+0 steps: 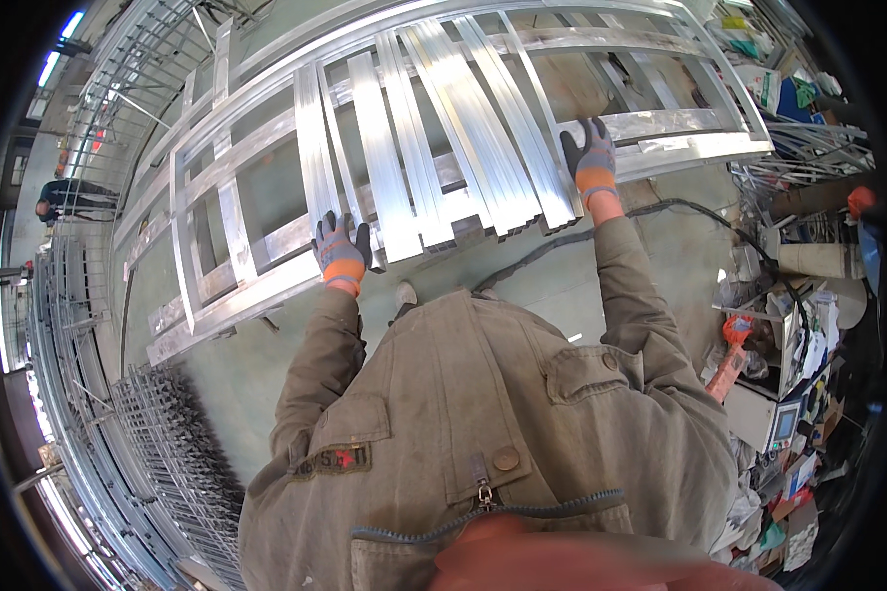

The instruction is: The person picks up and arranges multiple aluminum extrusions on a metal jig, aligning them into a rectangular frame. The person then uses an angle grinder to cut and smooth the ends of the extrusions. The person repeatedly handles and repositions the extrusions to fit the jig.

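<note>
Several silvery metal profiles [458, 118] lie side by side, running away from me across a large metal frame [256, 281]. My left hand [340, 251], in a grey and orange glove, rests at the near end of the leftmost profile [315, 148], its fingers stretched and the thumb apart. Under its palm the contact is hidden. At the right side of the row, my right hand [590, 163], gloved alike, lies with fingers extended near the outer profile [522, 118] and over a crossbar of the frame [660, 123]. Both hands look open.
Racks of long metal bars [74, 325] line the left side, where another person [69, 197] stands farther off. A dark cable [660, 206] crosses the floor beyond me. At right are a control box with a screen [764, 419], an orange-wrapped tool [731, 350] and cluttered scraps.
</note>
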A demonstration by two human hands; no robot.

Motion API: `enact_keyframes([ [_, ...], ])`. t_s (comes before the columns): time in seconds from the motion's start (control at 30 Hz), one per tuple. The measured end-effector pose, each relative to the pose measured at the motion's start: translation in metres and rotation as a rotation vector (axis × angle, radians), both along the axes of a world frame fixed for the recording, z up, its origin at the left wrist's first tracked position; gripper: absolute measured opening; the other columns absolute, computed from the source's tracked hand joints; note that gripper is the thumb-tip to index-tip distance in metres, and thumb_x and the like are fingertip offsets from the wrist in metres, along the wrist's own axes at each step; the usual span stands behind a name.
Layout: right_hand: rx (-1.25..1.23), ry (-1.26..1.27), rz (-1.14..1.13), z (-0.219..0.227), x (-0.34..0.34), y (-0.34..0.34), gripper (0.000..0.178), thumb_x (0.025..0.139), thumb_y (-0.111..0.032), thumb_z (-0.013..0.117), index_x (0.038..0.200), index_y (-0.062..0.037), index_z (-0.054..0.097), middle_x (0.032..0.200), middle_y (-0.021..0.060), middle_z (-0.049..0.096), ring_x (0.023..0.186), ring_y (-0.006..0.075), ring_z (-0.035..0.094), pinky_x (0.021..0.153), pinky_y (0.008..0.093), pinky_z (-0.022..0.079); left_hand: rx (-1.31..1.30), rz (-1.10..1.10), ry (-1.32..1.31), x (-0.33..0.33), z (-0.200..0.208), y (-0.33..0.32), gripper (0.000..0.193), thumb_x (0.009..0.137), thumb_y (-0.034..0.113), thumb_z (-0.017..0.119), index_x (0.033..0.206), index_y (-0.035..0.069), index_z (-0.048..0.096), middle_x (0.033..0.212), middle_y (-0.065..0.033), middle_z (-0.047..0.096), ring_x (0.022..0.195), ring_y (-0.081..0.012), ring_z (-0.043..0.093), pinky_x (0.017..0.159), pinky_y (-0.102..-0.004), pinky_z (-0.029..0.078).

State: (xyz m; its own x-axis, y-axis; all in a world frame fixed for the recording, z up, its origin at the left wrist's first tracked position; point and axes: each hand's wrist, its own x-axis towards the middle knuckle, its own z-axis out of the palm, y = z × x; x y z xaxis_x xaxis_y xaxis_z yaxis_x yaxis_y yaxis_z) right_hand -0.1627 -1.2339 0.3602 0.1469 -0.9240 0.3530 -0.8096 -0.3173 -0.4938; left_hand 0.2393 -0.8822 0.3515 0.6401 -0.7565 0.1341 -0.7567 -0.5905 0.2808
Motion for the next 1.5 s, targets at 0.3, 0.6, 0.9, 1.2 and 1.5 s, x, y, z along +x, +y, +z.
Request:
enact_keyframes([
  [0.3, 0.089, 0.392, 0.212, -0.017, 0.043, 0.036, 0.043, 0.104, -0.042, 0.068, 0.146, -0.0359, 0.075, 0.171, 0.0149, 0.052, 0.158, 0.0425, 0.047, 0.129, 0.054, 0.039, 0.101, 0.042, -0.051, -0.008, -0.001, -0.006, 0.043, 0.1, 0.044, 0.068, 0.12, 0.008, 0.08, 0.168, -0.0201, 0.055, 0.157, -0.044, 0.046, 0.132, -0.0634, 0.031],
  [0.6, 0.074, 0.369, 0.205, -0.022, 0.052, 0.048, 0.043, 0.108, -0.044, 0.062, 0.143, -0.0224, 0.077, 0.167, 0.01, 0.058, 0.156, 0.0374, 0.049, 0.13, 0.0545, 0.037, 0.225, 0.074, -0.065, -0.019, 0.006, -0.01, 0.057, 0.102, 0.06, 0.066, 0.12, 0.009, 0.085, 0.177, -0.0167, 0.045, 0.161, -0.0412, 0.043, 0.135, -0.0646, 0.023],
  [0.9, -0.065, 0.297, 0.25, -0.045, 0.052, 0.037, 0.037, 0.105, -0.038, 0.065, 0.134, -0.0196, 0.08, 0.151, 0.0075, 0.071, 0.142, 0.0335, 0.062, 0.123, 0.054, 0.043, 0.224, 0.099, -0.039, -0.017, 0.009, -0.01, 0.06, 0.098, 0.06, 0.072, 0.13, 0.011, 0.084, 0.178, -0.0146, 0.043, 0.163, -0.0362, 0.04, 0.136, -0.0622, 0.023],
  [1.2, 0.188, 0.566, 0.206, 0.004, 0.072, 0.022, 0.041, 0.103, -0.048, 0.074, 0.131, -0.0174, 0.074, 0.142, 0.0093, 0.071, 0.134, 0.0347, 0.068, 0.107, 0.0517, 0.057, 0.233, 0.099, 0.064, -0.015, 0.015, -0.008, 0.074, 0.091, 0.071, 0.075, 0.134, 0.012, 0.083, 0.18, -0.0136, 0.04, 0.167, -0.0331, 0.034, 0.138, -0.0595, 0.018],
  [1.5, 0.268, 0.652, 0.134, 0.028, 0.097, 0.003, 0.038, 0.102, -0.032, 0.075, 0.136, -0.0141, 0.073, 0.145, 0.0109, 0.068, 0.137, 0.0346, 0.067, 0.11, 0.05, 0.058, 0.23, 0.088, 0.07, -0.015, 0.019, -0.006, 0.07, 0.087, 0.068, 0.081, 0.129, 0.012, 0.084, 0.181, -0.0129, 0.038, 0.167, -0.0365, 0.031, 0.138, -0.0602, 0.019],
])
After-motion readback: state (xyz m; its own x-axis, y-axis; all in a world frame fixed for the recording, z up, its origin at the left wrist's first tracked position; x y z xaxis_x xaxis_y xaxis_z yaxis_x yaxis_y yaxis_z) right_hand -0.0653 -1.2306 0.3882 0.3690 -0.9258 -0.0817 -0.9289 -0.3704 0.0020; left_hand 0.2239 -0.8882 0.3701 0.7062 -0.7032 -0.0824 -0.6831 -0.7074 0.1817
